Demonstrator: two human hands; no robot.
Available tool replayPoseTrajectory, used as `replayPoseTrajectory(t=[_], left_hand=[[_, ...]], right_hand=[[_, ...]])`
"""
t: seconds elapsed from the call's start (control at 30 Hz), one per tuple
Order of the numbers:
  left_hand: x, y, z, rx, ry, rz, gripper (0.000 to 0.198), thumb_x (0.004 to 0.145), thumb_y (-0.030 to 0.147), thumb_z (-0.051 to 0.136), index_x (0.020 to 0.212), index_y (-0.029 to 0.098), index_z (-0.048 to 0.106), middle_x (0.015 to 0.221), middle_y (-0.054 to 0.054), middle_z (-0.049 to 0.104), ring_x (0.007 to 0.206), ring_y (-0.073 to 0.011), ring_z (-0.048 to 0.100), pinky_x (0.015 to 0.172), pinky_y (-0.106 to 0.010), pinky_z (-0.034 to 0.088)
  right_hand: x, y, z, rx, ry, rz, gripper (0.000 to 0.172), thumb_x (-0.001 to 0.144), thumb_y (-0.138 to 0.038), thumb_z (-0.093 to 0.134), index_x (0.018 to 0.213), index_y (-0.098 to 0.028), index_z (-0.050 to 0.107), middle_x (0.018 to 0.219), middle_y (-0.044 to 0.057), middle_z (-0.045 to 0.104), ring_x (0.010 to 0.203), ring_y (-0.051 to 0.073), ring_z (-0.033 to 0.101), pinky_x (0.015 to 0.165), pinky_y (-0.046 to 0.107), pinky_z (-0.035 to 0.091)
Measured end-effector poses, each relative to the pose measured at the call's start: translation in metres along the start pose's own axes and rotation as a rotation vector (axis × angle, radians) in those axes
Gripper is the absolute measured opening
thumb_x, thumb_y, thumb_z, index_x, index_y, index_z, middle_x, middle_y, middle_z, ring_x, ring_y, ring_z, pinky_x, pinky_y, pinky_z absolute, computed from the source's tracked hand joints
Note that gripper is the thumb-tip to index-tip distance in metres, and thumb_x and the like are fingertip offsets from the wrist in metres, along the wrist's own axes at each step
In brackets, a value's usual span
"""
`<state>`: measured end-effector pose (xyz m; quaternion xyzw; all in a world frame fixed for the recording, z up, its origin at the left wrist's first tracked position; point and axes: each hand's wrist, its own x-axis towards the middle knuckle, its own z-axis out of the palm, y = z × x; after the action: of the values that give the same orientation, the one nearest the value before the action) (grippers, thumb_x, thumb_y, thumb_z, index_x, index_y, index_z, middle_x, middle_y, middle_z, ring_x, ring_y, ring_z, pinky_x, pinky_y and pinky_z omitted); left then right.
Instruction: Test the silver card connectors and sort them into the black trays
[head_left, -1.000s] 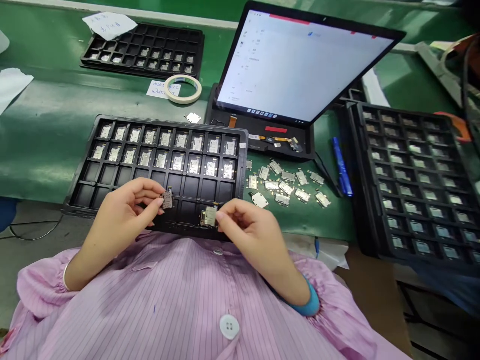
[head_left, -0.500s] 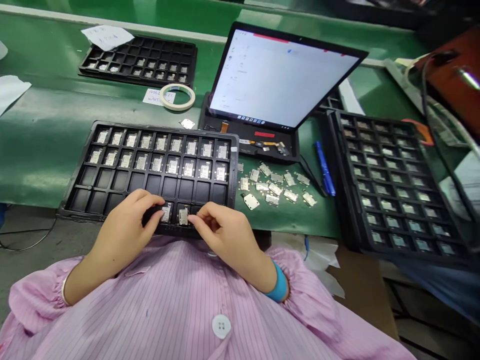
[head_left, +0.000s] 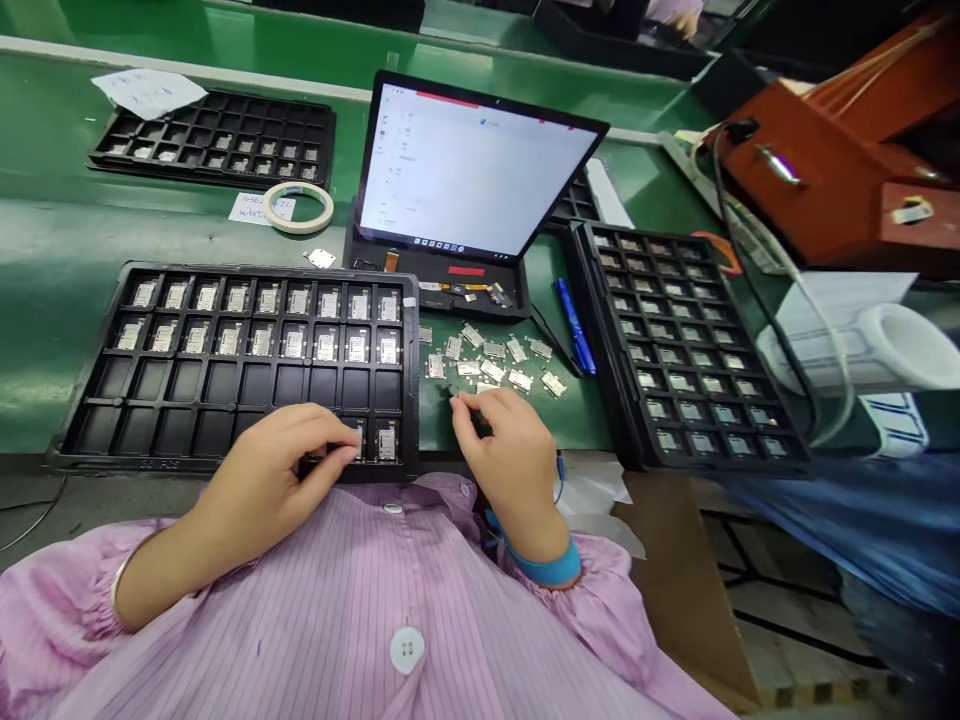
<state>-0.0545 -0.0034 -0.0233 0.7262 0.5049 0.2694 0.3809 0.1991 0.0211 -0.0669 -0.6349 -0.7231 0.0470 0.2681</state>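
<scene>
My left hand (head_left: 270, 480) lies curled over the bottom row of a black compartment tray (head_left: 240, 268), its fingertips just beside two metal connector parts (head_left: 372, 440) seated in cells. Whether it holds anything is hidden by the fingers. The tray's top two rows are filled with similar parts. My right hand (head_left: 506, 462) is off the tray, its fingertips down at the edge of a scatter of loose metal connector parts (head_left: 480, 360) on the green mat. I cannot tell if those fingers pinch one.
A tablet (head_left: 472, 170) stands in a black case behind the loose parts. A blue pen (head_left: 576, 325) and a filled black tray (head_left: 690, 350) lie to the right. Further back are a black tray (head_left: 210, 140), a masking tape roll (head_left: 298, 207) and a red-brown box (head_left: 825, 170).
The view has swung, shifting everything left in the picture. Two parts now sit in bottom-row cells, and my right hand has moved from the tray to the loose parts.
</scene>
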Motion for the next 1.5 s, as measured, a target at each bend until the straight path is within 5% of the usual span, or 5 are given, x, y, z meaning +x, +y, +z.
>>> replayPoseTrajectory(t=[0.23,0.5,0.73,1.37,1.5], left_hand=[[0.030,0.014,0.041,-0.738,-0.075,-0.277,0.029,0.088,0.035,0.067,0.111,0.017,0.071,0.104,-0.008,0.074,0.091,-0.0187,0.071,0.074,-0.027,0.060],[0.028,0.013,0.040,-0.941,0.064,-0.352,0.018,0.082,0.029,0.072,0.085,0.012,0.067,0.079,-0.005,0.069,0.071,-0.0167,0.072,0.056,-0.020,0.057],[0.021,-0.008,0.031,-0.933,0.098,-0.336,0.026,0.079,0.033,0.074,0.091,0.011,0.069,0.073,-0.006,0.067,0.067,-0.0151,0.066,0.048,-0.018,0.052],[0.018,-0.010,0.015,-0.871,0.025,-0.354,0.023,0.086,0.030,0.069,0.102,0.014,0.075,0.069,-0.001,0.063,0.060,-0.0088,0.056,0.053,-0.018,0.046],[0.022,0.000,0.016,-0.961,-0.060,-0.334,0.024,0.087,0.028,0.068,0.105,0.014,0.074,0.067,0.000,0.063,0.061,-0.0094,0.058,0.053,-0.018,0.048]], right_hand=[[-0.002,-0.038,-0.013,0.740,-0.208,0.141,0.022,0.092,-0.031,0.058,0.073,-0.021,0.063,0.072,0.001,0.063,0.062,0.015,0.057,0.055,0.027,0.045],[0.030,-0.002,0.016,-0.117,0.004,-0.082,0.031,0.097,-0.035,0.049,0.105,-0.016,0.071,0.091,0.013,0.061,0.084,0.028,0.055,0.070,0.039,0.043],[0.028,0.014,0.025,-0.061,-0.017,-0.190,0.036,0.097,-0.042,0.045,0.102,-0.017,0.071,0.096,0.013,0.063,0.085,0.030,0.059,0.070,0.042,0.046],[0.034,-0.017,-0.013,0.613,-0.113,0.319,0.017,0.084,-0.032,0.065,0.095,-0.020,0.064,0.083,0.005,0.067,0.070,0.019,0.065,0.067,0.036,0.055],[0.018,-0.041,-0.030,1.105,-0.430,0.466,0.025,0.082,-0.040,0.072,0.078,-0.020,0.059,0.069,0.001,0.068,0.056,0.015,0.067,0.051,0.025,0.056]])
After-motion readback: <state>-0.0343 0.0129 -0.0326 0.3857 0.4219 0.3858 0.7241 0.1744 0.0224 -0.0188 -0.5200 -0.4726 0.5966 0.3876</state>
